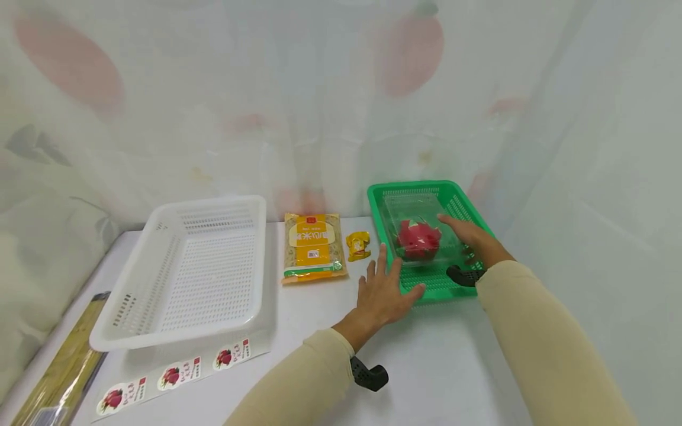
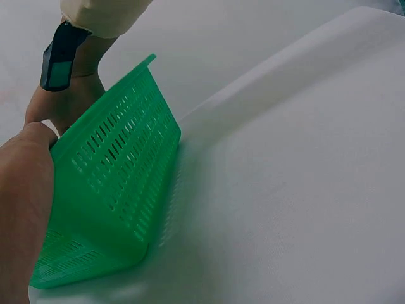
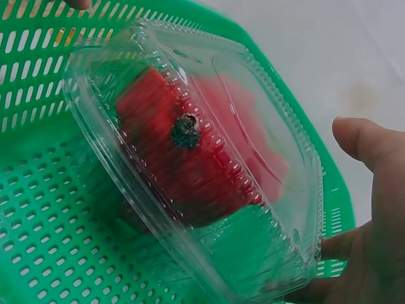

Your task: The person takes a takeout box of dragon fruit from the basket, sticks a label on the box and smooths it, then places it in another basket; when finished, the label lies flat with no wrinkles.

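Observation:
A clear plastic clamshell box (image 3: 272, 126) with a red dragon fruit (image 1: 418, 239) inside lies in the green basket (image 1: 376, 204). At the box's right side is my right hand (image 1: 476, 239). In the right wrist view its thumb (image 3: 361, 139) is extended away from the lid, while other fingers reach the box's lower edge. My left hand (image 1: 380, 293) is spread at the basket's near left corner, holding nothing. Its thumb overlaps the basket rim in the head view. The left wrist view shows the basket's slotted outer wall (image 2: 126, 145).
A large white basket (image 1: 261, 260) sits on the left. Between the baskets lie a yellow food packet (image 1: 313, 247) and a small yellow wrapped item (image 1: 358, 245). A strip of dragon fruit stickers (image 1: 178, 374) lies in front, and a long flat package (image 1: 64, 367) at far left.

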{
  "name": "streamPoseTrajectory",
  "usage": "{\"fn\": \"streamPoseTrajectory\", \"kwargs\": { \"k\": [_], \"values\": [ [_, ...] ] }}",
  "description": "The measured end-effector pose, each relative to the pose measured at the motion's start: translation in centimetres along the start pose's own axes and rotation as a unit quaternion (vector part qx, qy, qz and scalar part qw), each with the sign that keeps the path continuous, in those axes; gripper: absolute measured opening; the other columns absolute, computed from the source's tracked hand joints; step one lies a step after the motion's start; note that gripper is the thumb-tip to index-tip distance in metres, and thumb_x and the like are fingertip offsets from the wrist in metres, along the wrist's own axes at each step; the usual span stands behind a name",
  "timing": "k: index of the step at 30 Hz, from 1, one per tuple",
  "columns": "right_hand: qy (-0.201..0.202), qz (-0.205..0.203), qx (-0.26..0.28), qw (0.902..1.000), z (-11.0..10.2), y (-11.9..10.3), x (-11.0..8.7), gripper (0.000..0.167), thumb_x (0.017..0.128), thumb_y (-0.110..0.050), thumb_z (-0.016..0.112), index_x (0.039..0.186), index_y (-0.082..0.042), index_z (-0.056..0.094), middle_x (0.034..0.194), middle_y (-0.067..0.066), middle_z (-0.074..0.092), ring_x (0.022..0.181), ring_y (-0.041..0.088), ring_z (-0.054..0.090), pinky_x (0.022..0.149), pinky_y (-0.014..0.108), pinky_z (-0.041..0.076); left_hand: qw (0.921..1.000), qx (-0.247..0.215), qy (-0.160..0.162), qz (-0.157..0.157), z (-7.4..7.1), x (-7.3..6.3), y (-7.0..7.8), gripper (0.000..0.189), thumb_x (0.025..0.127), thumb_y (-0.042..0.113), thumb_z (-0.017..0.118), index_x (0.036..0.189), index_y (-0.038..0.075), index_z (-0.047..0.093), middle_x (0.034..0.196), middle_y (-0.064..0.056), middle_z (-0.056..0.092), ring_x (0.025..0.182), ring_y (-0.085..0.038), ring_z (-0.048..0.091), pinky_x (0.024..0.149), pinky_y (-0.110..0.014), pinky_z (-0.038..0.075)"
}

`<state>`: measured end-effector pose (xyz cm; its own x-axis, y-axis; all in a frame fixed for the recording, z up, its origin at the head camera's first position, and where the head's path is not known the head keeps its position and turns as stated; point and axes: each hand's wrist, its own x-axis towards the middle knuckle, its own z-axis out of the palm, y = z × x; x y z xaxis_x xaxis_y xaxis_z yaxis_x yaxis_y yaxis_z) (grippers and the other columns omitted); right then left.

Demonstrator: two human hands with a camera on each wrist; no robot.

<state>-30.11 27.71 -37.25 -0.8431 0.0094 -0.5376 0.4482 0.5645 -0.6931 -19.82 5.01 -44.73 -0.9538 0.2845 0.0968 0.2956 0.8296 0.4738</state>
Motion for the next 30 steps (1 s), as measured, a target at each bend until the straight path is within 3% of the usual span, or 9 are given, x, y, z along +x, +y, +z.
{"fn": "streamPoseTrajectory", "kwargs": {
  "k": [11,18,21,26,30],
  "values": [
    [-0.029,0.015,0.058,0.9978,0.4,1.4,1.6,0.096,0.093,-0.057,0.047,0.153,0.000,-0.003,0.149,0.036,0.014,0.132,0.051,0.027,0.092,0.059,0.042,0.9999,0.010,0.003,-0.001,0.1,-0.1,0.1,0.081,0.088,0.072,0.037,0.149,0.020,0.035,0.161,-0.004,-0.002,0.135,-0.034,0.030,0.097,-0.058,0.036],
    [-0.010,0.020,0.108,0.9939,0.6,1.7,1.8,0.096,0.090,-0.054,0.056,0.154,-0.004,0.007,0.149,0.032,0.022,0.127,0.050,0.037,0.088,0.057,0.045,0.9999,0.010,0.011,0.005,-0.1,-0.1,0.2,0.082,0.088,0.072,0.038,0.148,0.017,0.037,0.161,-0.007,-0.001,0.132,-0.033,0.034,0.092,-0.054,0.042],
    [-0.021,0.014,0.142,0.9895,0.5,2.3,1.9,0.094,0.090,-0.052,0.059,0.155,-0.008,0.008,0.150,0.031,0.023,0.128,0.049,0.036,0.092,0.060,0.041,0.9999,0.010,0.007,0.003,-0.1,-0.1,0.2,0.082,0.088,0.072,0.037,0.149,0.017,0.036,0.161,-0.006,-0.002,0.132,-0.033,0.036,0.091,-0.053,0.043],
    [-0.051,-0.011,0.187,0.9809,0.3,3.1,1.9,0.091,0.095,-0.046,0.054,0.155,-0.011,-0.005,0.152,0.032,0.014,0.133,0.052,0.026,0.098,0.063,0.033,0.9999,0.014,0.003,0.004,0.0,-0.1,0.3,0.083,0.088,0.073,0.035,0.150,0.017,0.035,0.161,-0.006,-0.003,0.130,-0.033,0.038,0.089,-0.052,0.045],
    [-0.053,-0.047,0.241,0.9680,0.3,3.1,2.1,0.080,0.096,-0.040,0.055,0.154,-0.013,0.006,0.153,0.028,0.010,0.135,0.049,0.020,0.102,0.064,0.026,0.9998,0.022,0.002,0.000,-0.1,-0.1,0.4,0.084,0.088,0.073,0.035,0.150,0.017,0.035,0.161,-0.005,-0.004,0.130,-0.033,0.039,0.089,-0.052,0.045]
  ]
}}
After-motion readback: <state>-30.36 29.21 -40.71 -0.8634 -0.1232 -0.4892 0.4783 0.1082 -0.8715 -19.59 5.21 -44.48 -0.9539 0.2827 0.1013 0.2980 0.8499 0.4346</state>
